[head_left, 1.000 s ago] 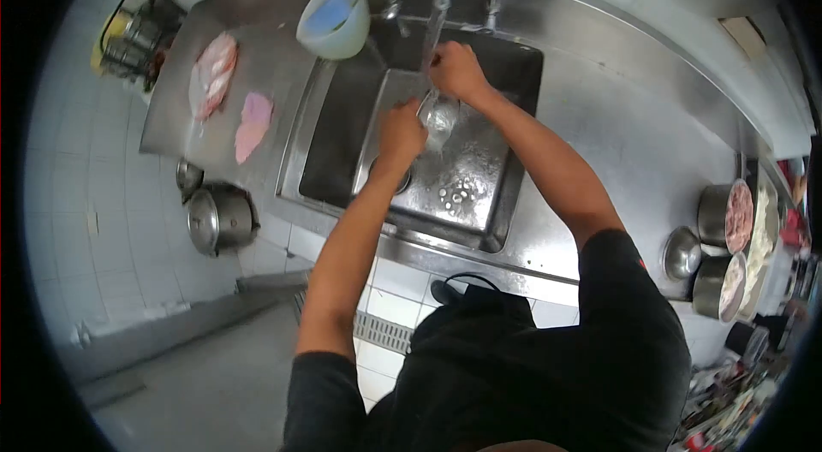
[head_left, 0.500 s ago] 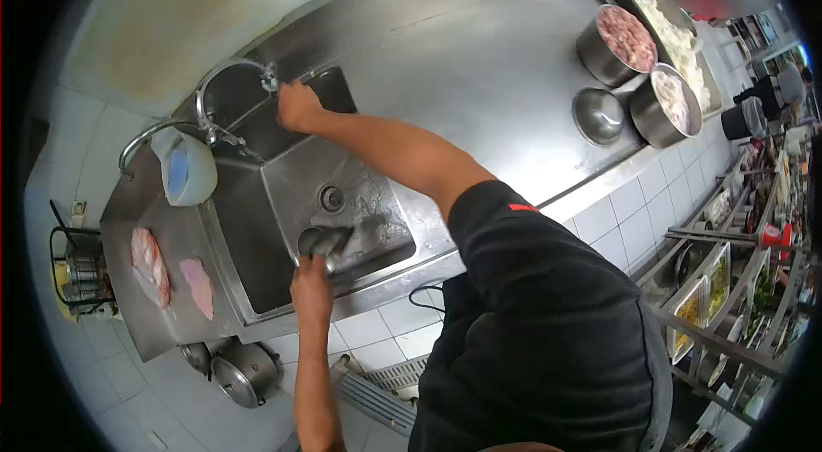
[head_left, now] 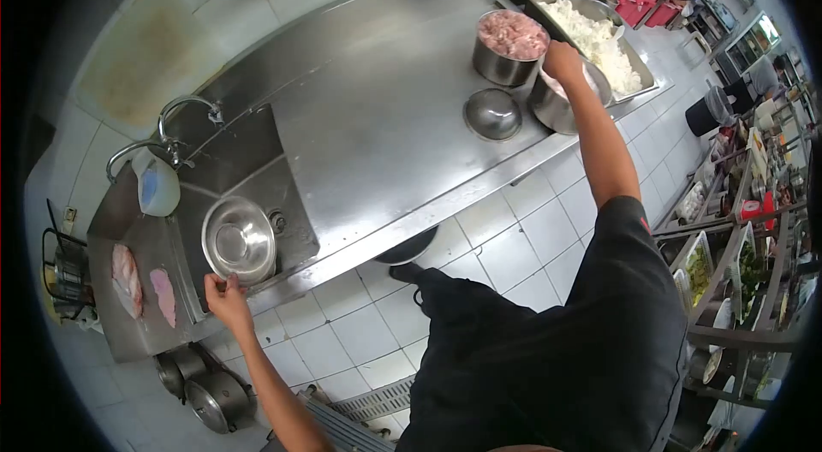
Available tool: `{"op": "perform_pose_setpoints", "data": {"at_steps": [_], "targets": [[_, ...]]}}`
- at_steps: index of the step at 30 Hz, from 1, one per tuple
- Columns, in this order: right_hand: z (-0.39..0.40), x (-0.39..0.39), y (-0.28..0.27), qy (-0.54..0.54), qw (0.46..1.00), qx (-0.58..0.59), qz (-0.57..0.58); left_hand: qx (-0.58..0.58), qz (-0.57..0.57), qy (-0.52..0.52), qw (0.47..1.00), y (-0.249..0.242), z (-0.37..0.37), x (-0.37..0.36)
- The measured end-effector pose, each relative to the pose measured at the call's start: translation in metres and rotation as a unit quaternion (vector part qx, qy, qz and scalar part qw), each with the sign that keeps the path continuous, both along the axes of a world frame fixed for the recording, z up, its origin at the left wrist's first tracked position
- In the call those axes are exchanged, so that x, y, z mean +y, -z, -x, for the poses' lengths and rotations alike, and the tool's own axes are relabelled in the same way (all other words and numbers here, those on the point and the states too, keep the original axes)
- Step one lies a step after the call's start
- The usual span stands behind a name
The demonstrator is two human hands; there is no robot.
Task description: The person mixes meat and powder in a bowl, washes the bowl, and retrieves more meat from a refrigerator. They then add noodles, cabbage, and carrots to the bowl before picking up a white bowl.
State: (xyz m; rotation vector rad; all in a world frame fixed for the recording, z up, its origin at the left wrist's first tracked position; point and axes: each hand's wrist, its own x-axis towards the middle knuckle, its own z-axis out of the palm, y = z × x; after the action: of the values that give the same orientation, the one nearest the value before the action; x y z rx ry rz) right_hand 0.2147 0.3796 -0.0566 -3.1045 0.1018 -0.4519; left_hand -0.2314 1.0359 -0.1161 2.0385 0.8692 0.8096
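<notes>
My left hand pinches the rim of a round steel bowl, holding it over the sink basin. The bowl's inside faces up and looks bare. On the right, my right hand is at the far side of a steel pot with pale meat in it. Its fingers are hidden behind the back of the hand. Touching or close to that hand is a second steel pot, heaped with pink chopped meat. An upturned steel bowl lies beside both pots.
Behind the pots stands a deep tray of whitish food. Two taps and a plastic jug are by the sink. Meat pieces lie on the left ledge. Lidded pots sit below; a rack stands right.
My right hand has gone from the tap to the pots on the right. My left hand has raised the bowl from the sink and turned its inside up. The view has shifted right.
</notes>
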Motion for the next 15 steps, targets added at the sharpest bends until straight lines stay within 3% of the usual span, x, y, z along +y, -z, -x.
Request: {"op": "perform_pose_setpoints", "data": {"at_steps": [3, 7, 10, 12, 14, 15], "targets": [[-0.046, -0.072, 0.026, -0.007, 0.982, 0.178, 0.066, -0.038, 0.152, 0.056, 0.986, -0.035, -0.012, -0.074], [-0.05, -0.075, 0.029, -0.033, 0.967, 0.239, 0.079, -0.048, 0.281, 0.137, 0.949, -0.058, -0.041, -0.174], [-0.043, -0.067, 0.02, -0.089, 0.967, 0.197, 0.135, -0.022, 0.337, 0.166, 0.927, -0.068, -0.076, -0.248], [-0.056, -0.076, 0.038, -0.136, 0.982, 0.089, 0.093, -0.013, 0.354, 0.183, 0.917, -0.062, -0.096, -0.279], [-0.065, -0.084, 0.035, -0.18, 0.969, 0.125, 0.116, -0.006, 0.35, 0.203, 0.914, -0.051, -0.117, -0.305], [-0.062, -0.09, 0.033, -0.195, 0.975, 0.082, 0.07, -0.008, 0.359, 0.199, 0.912, -0.057, -0.125, -0.323]]}}
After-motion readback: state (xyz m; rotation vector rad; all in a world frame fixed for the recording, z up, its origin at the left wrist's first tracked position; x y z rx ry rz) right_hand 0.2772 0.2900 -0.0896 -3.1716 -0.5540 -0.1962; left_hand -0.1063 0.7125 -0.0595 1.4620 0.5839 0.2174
